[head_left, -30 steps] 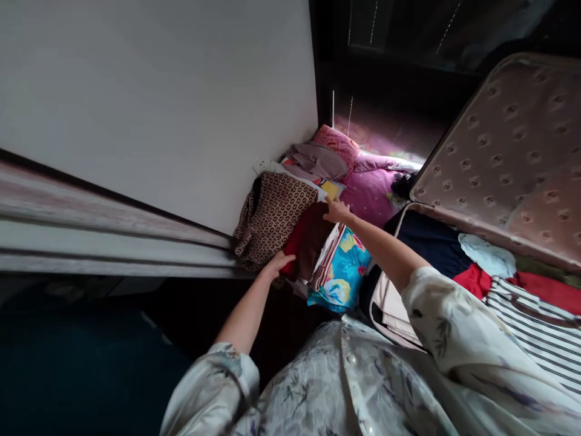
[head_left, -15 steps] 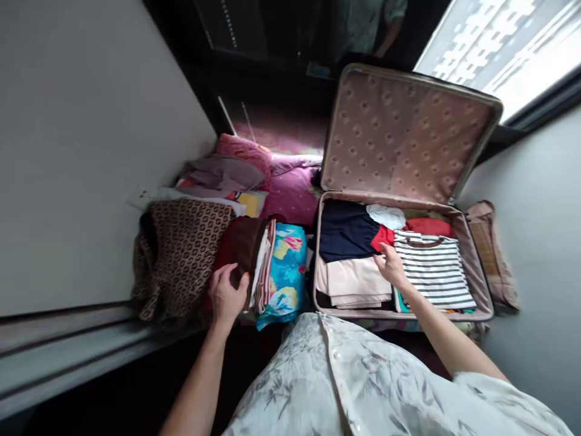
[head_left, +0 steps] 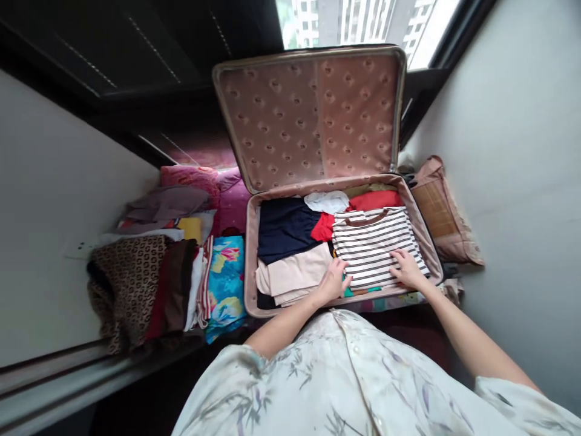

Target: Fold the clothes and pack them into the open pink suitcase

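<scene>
An open suitcase [head_left: 252, 272] holds folded clothes. On its right side lies a white shirt with dark stripes [head_left: 370, 242] and a brown neckline. My right hand [head_left: 406, 269] rests on the lower right of this shirt, fingers spread. At the shirt's lower left edge is my left hand [head_left: 334, 280], its fingers apart, beside a folded pale pink cloth [head_left: 295, 275]. Behind the pink cloth sits a navy garment [head_left: 287, 227]. A small red cloth [head_left: 323, 227], a white cloth [head_left: 327, 201] and a larger red garment [head_left: 376, 200] lie farther back.
The suitcase lid [head_left: 313, 118] stands upright at the back. To the left are a blue floral cloth [head_left: 226, 275], a brown folded garment [head_left: 177, 290] and a patterned brown garment [head_left: 131, 278]. A pinkish bag [head_left: 447, 218] lies between the suitcase and the right wall [head_left: 521, 151].
My view has turned right. My left hand has left the brown garment outside and come into the suitcase. My right hand has moved from near the small red cloth onto the striped shirt.
</scene>
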Motion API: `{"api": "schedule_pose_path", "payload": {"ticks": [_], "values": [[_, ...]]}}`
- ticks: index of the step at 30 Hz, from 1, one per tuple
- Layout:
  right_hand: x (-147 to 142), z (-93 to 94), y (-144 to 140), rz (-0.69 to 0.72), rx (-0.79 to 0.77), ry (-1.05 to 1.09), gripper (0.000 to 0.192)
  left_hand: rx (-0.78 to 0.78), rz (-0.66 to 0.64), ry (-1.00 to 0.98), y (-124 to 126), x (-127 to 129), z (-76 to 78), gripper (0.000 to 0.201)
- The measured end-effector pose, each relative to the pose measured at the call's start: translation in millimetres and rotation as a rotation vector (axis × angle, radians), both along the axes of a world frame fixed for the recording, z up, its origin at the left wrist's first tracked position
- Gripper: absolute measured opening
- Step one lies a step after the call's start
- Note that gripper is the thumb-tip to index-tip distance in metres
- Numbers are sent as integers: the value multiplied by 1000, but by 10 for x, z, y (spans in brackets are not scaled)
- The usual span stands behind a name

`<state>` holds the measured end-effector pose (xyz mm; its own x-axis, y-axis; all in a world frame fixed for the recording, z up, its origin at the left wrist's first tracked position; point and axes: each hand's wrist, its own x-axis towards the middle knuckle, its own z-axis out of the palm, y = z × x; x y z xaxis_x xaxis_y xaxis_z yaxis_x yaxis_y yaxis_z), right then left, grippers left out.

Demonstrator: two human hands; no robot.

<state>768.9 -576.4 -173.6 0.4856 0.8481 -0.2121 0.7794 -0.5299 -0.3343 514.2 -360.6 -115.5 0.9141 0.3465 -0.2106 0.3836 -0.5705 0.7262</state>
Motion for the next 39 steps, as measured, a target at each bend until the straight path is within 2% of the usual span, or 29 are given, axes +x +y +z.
{"api": "schedule_pose_path", "payload": {"ticks": [2,5,9,12,20,23,26,29,32,35,37,39], "values": [[53,22,-125,-16,-22,33,62,198,-177,36,-205,263,-29,55],[109,83,-217,16,-58,82,70,365,-380,138,-415,517,-112,69],[139,161,-210,72,-102,113,87,496,-419,243,-546,690,-240,54],[139,203,-187,102,-116,100,91,504,-457,279,-533,755,-252,49],[161,316,-167,184,-140,22,91,431,-489,354,-339,855,-19,40],[177,359,-167,199,-153,15,90,340,-405,358,-230,884,104,41],[267,404,-211,223,-109,-19,78,216,-263,256,-99,844,201,45],[522,497,-232,185,5,11,55,131,-158,64,81,806,259,47],[890,652,-60,92,164,75,38,104,-83,-4,348,902,327,43],[1186,783,342,-18,296,15,31,207,47,36,628,1153,433,41],[1280,801,644,-114,316,-42,32,385,162,55,720,1342,488,41],[1293,749,882,-205,268,-60,34,573,175,69,678,1489,478,43]]}}
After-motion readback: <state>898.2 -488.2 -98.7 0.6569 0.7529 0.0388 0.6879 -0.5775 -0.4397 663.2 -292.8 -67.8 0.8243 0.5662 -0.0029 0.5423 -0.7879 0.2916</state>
